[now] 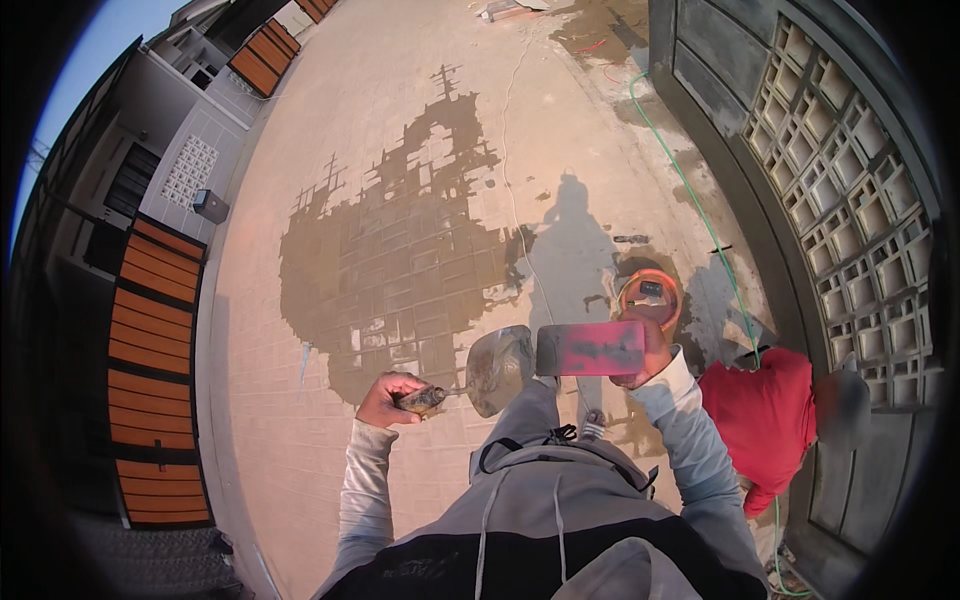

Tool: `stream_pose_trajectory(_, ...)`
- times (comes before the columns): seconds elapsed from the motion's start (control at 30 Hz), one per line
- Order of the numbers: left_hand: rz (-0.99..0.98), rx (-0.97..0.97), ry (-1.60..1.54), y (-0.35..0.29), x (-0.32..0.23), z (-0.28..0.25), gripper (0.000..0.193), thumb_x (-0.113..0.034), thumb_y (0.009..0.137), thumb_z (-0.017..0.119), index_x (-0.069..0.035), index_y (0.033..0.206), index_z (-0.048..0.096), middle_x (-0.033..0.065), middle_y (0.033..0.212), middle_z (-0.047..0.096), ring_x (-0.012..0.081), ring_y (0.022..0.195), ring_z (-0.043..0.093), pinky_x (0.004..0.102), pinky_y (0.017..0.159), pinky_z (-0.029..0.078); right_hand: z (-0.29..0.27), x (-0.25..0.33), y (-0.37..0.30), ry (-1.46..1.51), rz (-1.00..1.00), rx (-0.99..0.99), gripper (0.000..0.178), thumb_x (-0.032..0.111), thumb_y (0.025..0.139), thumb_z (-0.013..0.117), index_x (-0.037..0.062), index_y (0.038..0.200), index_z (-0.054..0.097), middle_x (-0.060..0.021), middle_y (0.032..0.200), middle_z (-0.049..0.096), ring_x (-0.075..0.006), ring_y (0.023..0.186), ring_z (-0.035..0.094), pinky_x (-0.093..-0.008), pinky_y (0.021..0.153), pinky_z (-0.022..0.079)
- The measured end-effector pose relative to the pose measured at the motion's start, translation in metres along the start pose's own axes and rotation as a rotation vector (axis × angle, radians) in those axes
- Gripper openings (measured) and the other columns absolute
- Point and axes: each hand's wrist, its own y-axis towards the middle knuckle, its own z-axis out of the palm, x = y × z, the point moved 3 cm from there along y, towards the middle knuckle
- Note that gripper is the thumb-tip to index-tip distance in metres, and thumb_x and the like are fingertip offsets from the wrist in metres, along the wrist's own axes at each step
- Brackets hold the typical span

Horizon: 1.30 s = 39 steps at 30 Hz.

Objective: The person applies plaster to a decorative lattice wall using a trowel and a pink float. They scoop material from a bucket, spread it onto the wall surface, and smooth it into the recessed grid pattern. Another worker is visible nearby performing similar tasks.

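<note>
In my left hand (385, 397) is the worn handle of a trowel (500, 370), the fingers wrapped round it. Its broad grey blade points to the right, smeared and dirty. My right hand (653, 352) grips a rectangular pink plastering float (590, 349) with dark smears on its face. Blade and float are close together in front of my waist. Just beyond the right hand an orange bucket (676, 290) stands on the ground, with a small dark object inside it.
A person in a red top (762, 420) bends at my right, beside a grey wall with pale openwork blocks (845, 215). A green hose (690, 190) and a thin pale cord (508, 150) cross the paving. Wet paving (400, 270) spreads ahead. Orange-slatted gates (150, 375) line the left.
</note>
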Motion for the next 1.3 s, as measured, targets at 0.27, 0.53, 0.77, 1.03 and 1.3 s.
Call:
stream_pose_trajectory(0.27, 0.056, 0.122, -0.054, 0.158, -0.011, -0.12, 0.055, -0.006, 0.056, 0.095, 0.006, 0.104, 0.072, 0.0141, 0.093, 0.074, 0.0172, 0.083, 0.071, 0.0286, 0.077, 0.054, 0.103, 0.085, 0.137, -0.423, 0.068, -0.186, 0.028, 0.031, 0.092, 0.05, 0.0109, 0.074, 0.059, -0.0013, 0.058, 0.053, -0.0117, 0.032, 0.04, -0.0254, 0.026, 0.03)
stream_pose_trajectory(0.53, -0.033, 0.26, 0.184, 0.355, -0.116, -0.239, 0.052, 0.002, 0.058, 0.092, 0.002, 0.107, 0.072, 0.0152, 0.105, 0.074, 0.0183, 0.094, 0.071, 0.0303, 0.086, 0.054, 0.128, 0.212, 0.287, -0.36, -0.017, -0.163, 0.027, 0.03, 0.092, 0.052, 0.0066, 0.081, 0.06, -0.0045, 0.069, 0.061, -0.0134, 0.042, 0.051, -0.0274, 0.032, 0.038)
stream_pose_trajectory(0.77, -0.193, 0.281, 0.339, 0.494, -0.173, -0.288, 0.052, 0.006, 0.059, 0.089, 0.004, 0.108, 0.072, 0.0145, 0.104, 0.074, 0.0183, 0.095, 0.071, 0.028, 0.085, 0.054, 0.165, 0.331, 0.305, -1.677, -0.9, -0.083, 0.029, 0.023, 0.089, 0.062, -0.0036, 0.101, 0.061, -0.0176, 0.11, 0.07, -0.0236, 0.094, 0.07, -0.0384, 0.083, 0.057)
stream_pose_trajectory(1.03, -0.222, 0.232, 0.35, 0.69, -0.161, -0.287, 0.039, -0.009, 0.088, 0.074, 0.001, 0.124, 0.065, 0.0041, 0.101, 0.071, 0.0087, 0.086, 0.061, 0.0249, 0.079, 0.052, 0.096, 0.467, 0.354, -0.123, -0.69, -0.052, 0.038, 0.028, 0.091, 0.058, -0.0031, 0.113, 0.057, -0.0217, 0.107, 0.069, -0.0207, 0.072, 0.061, -0.0321, 0.061, 0.05)
stream_pose_trajectory(1.3, -0.222, 0.093, 0.066, 0.862, -0.158, -0.224, 0.038, -0.027, 0.099, 0.063, -0.001, 0.127, 0.063, 0.0003, 0.093, 0.065, 0.0072, 0.076, 0.056, 0.0245, 0.067, 0.048, 0.116, 0.626, 0.394, 0.085, -0.682, 0.046, 0.047, 0.034, 0.094, 0.055, -0.0026, 0.124, 0.053, -0.0257, 0.104, 0.067, -0.0178, 0.05, 0.053, -0.0258, 0.04, 0.043)
